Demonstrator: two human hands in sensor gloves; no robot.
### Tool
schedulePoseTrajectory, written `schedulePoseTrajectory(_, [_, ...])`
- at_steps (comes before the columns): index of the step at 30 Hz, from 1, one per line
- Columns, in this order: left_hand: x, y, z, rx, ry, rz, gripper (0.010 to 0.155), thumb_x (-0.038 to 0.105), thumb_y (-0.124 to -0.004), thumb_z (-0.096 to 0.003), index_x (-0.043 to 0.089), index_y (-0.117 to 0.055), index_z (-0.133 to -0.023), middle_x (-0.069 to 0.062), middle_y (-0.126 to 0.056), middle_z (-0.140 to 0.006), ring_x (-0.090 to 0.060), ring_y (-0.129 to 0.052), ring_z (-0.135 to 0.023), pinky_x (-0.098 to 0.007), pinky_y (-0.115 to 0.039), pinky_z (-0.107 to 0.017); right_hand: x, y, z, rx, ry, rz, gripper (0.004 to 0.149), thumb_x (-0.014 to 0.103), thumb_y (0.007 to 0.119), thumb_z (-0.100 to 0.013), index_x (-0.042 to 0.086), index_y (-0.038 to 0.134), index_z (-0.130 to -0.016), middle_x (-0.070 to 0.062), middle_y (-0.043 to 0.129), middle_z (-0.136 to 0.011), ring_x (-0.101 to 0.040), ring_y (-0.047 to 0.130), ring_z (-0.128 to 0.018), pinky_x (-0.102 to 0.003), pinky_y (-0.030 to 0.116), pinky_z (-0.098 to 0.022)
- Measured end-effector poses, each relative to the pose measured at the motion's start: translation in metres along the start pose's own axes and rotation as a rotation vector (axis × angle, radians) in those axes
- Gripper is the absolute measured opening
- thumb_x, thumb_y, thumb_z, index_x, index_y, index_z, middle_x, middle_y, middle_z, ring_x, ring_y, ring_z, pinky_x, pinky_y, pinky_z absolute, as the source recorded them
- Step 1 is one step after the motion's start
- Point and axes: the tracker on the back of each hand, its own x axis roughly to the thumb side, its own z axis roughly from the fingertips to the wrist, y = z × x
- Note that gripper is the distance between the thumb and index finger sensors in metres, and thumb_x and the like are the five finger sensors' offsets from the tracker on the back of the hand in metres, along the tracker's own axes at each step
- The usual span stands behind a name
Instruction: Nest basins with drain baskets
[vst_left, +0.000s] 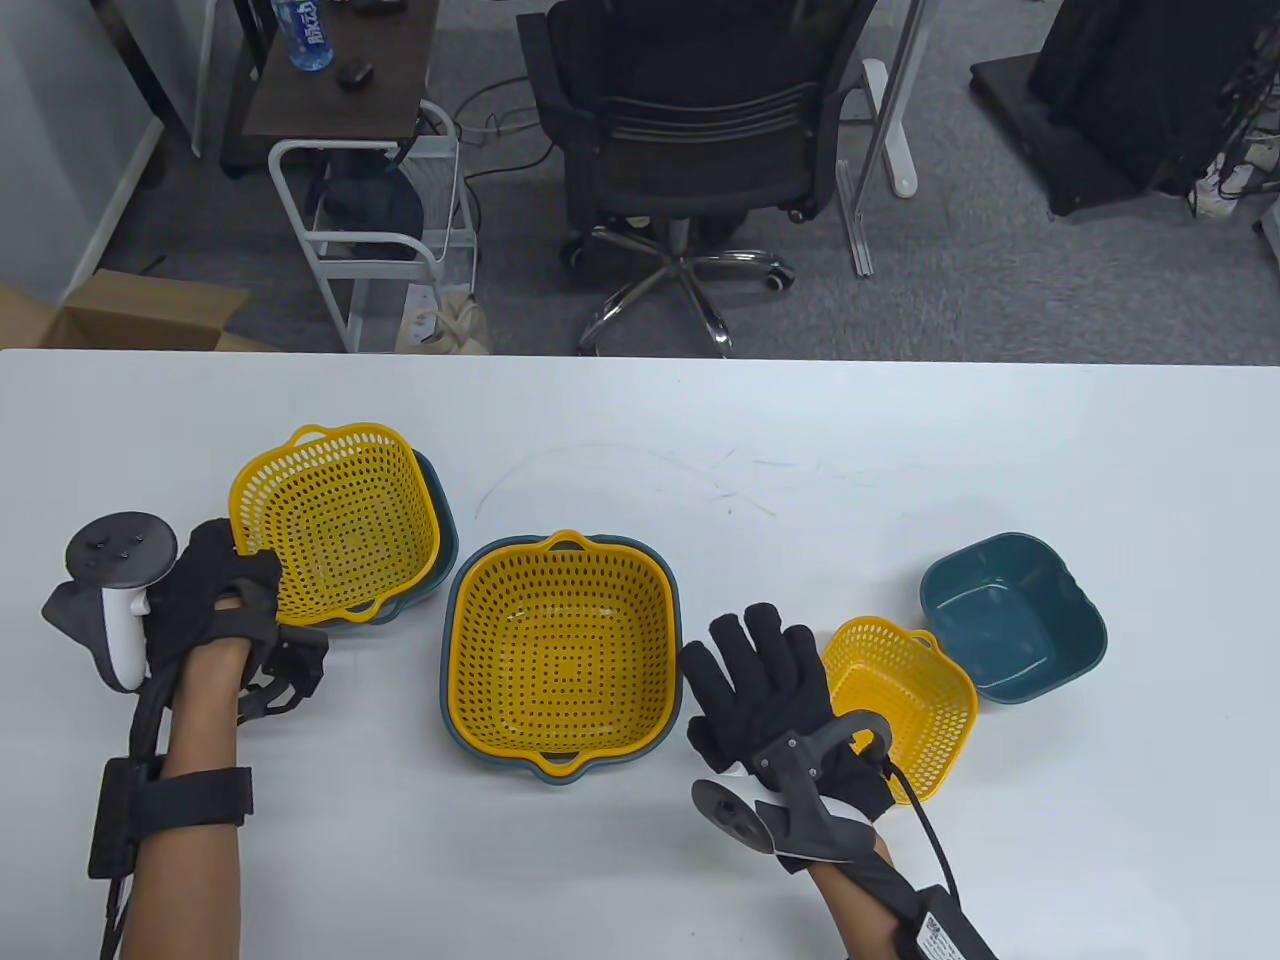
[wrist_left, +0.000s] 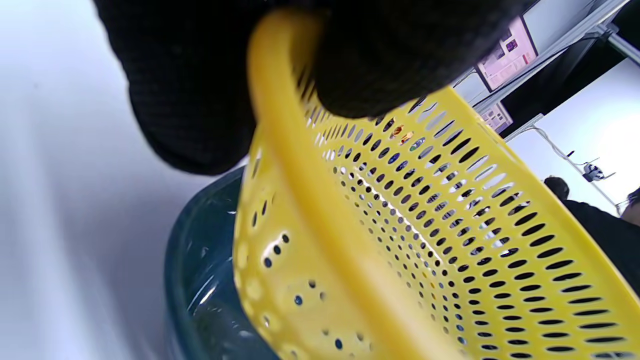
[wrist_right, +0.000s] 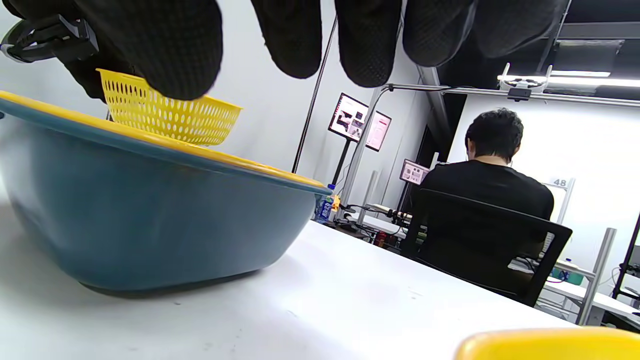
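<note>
My left hand (vst_left: 235, 590) grips the near rim of a medium yellow drain basket (vst_left: 335, 520) and holds it tilted over a teal basin (vst_left: 447, 530) at the left. The left wrist view shows my fingers (wrist_left: 190, 100) pinching that basket's rim (wrist_left: 300, 200) above the basin (wrist_left: 200, 280). A large yellow basket (vst_left: 560, 650) sits nested in a large teal basin (vst_left: 452, 640) at the table's middle. My right hand (vst_left: 765, 680) hovers open and empty between it and a small yellow basket (vst_left: 905, 700). A small empty teal basin (vst_left: 1015, 615) stands to the right.
The white table's far edge (vst_left: 640, 358) borders an office chair (vst_left: 690, 130) and a white cart (vst_left: 370, 240). In the right wrist view the large basin (wrist_right: 150, 220) stands close on the left, and a seated person (wrist_right: 490, 200) is beyond the table.
</note>
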Motion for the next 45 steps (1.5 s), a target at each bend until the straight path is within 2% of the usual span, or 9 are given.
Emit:
schedulePoseTrajectory(7, [0.003, -0.015, -0.008, 0.002, -0.01, -0.026, 0.069, 0.036, -0.091, -0.0476, 0.011, -0.061, -0.104, -0.012, -0.084, -0.092, -0.029, -0.1, -0.06, -0.03, -0.098, -0.037, -0.001, 0.003, -0.001, 0.008, 0.007, -0.007, 0.071, 0.044, 0.078, -0.047, 0.01, 0.056, -0.105, -0.027, 0.056, -0.108, -0.058, 0.048, -0.097, -0.072, 0.05, -0.067])
schedulePoseTrajectory(13, [0.024, -0.007, -0.006, 0.045, -0.034, -0.338, 0.082, 0.05, -0.09, -0.0457, 0.013, -0.053, -0.109, -0.015, -0.069, -0.107, -0.037, -0.088, -0.081, -0.044, -0.087, -0.055, -0.003, 0.009, -0.002, 0.031, 0.018, -0.005, 0.072, 0.044, 0.078, -0.047, 0.01, 0.055, -0.105, -0.027, 0.055, -0.108, -0.058, 0.047, -0.097, -0.072, 0.05, -0.068])
schedulePoseTrajectory(24, [-0.015, -0.036, -0.031, -0.095, 0.004, -0.179, 0.091, 0.05, -0.09, -0.0455, 0.009, -0.041, -0.11, -0.021, -0.054, -0.112, -0.043, -0.079, -0.09, -0.039, -0.087, -0.055, -0.002, 0.008, -0.001, 0.037, 0.009, 0.002, 0.072, 0.044, 0.079, -0.047, 0.009, 0.055, -0.105, -0.027, 0.055, -0.108, -0.058, 0.048, -0.097, -0.072, 0.051, -0.067])
schedulePoseTrajectory(34, [-0.028, -0.05, -0.046, -0.125, 0.002, -0.054, 0.077, 0.034, -0.091, -0.0473, 0.009, -0.05, -0.107, -0.016, -0.071, -0.102, -0.033, -0.093, -0.073, -0.027, -0.093, -0.045, 0.0, 0.009, -0.001, 0.05, -0.003, 0.007, 0.071, 0.044, 0.079, -0.047, 0.01, 0.057, -0.105, -0.027, 0.056, -0.108, -0.058, 0.049, -0.097, -0.071, 0.051, -0.067])
schedulePoseTrajectory(41, [-0.023, -0.024, -0.038, -0.053, -0.069, 0.032, 0.072, 0.03, -0.092, -0.0463, 0.011, -0.055, -0.105, -0.011, -0.076, -0.095, -0.029, -0.094, -0.065, -0.026, -0.093, -0.039, -0.002, 0.01, -0.002, 0.062, 0.004, 0.02, 0.069, 0.043, 0.079, -0.047, 0.01, 0.058, -0.104, -0.027, 0.056, -0.108, -0.058, 0.049, -0.097, -0.071, 0.051, -0.068])
schedulePoseTrajectory(42, [-0.02, -0.019, -0.035, -0.049, -0.078, 0.044, 0.071, -0.006, -0.095, -0.0492, 0.011, -0.055, -0.105, -0.011, -0.076, -0.095, -0.029, -0.094, -0.064, -0.027, -0.092, -0.038, -0.003, 0.009, -0.002, 0.06, 0.008, 0.026, 0.069, 0.044, 0.079, -0.047, 0.01, 0.058, -0.104, -0.027, 0.056, -0.108, -0.057, 0.049, -0.097, -0.071, 0.051, -0.067])
schedulePoseTrajectory(43, [-0.015, -0.009, -0.03, -0.055, -0.09, 0.051, 0.072, 0.03, -0.092, -0.0464, 0.011, -0.055, -0.105, -0.011, -0.076, -0.095, -0.028, -0.094, -0.064, -0.026, -0.093, -0.038, -0.005, 0.008, -0.001, 0.054, 0.018, 0.028, 0.07, 0.044, 0.079, -0.047, 0.01, 0.058, -0.104, -0.027, 0.056, -0.108, -0.057, 0.049, -0.097, -0.071, 0.051, -0.068])
schedulePoseTrajectory(44, [-0.011, -0.003, -0.026, -0.052, -0.099, 0.057, 0.071, -0.006, -0.095, -0.0494, 0.011, -0.055, -0.106, -0.011, -0.075, -0.095, -0.028, -0.094, -0.064, -0.026, -0.093, -0.038, -0.006, 0.007, -0.001, 0.049, 0.026, 0.025, 0.07, 0.044, 0.079, -0.047, 0.01, 0.058, -0.104, -0.027, 0.056, -0.108, -0.057, 0.049, -0.097, -0.071, 0.051, -0.067])
schedulePoseTrajectory(45, [-0.004, 0.008, -0.018, -0.044, -0.111, 0.064, 0.071, -0.006, -0.095, -0.0495, 0.011, -0.055, -0.106, -0.011, -0.075, -0.095, -0.028, -0.094, -0.064, -0.026, -0.093, -0.038, -0.009, 0.006, -0.001, 0.043, 0.038, 0.022, 0.07, 0.043, 0.079, -0.047, 0.01, 0.058, -0.104, -0.027, 0.056, -0.108, -0.057, 0.049, -0.097, -0.071, 0.051, -0.067])
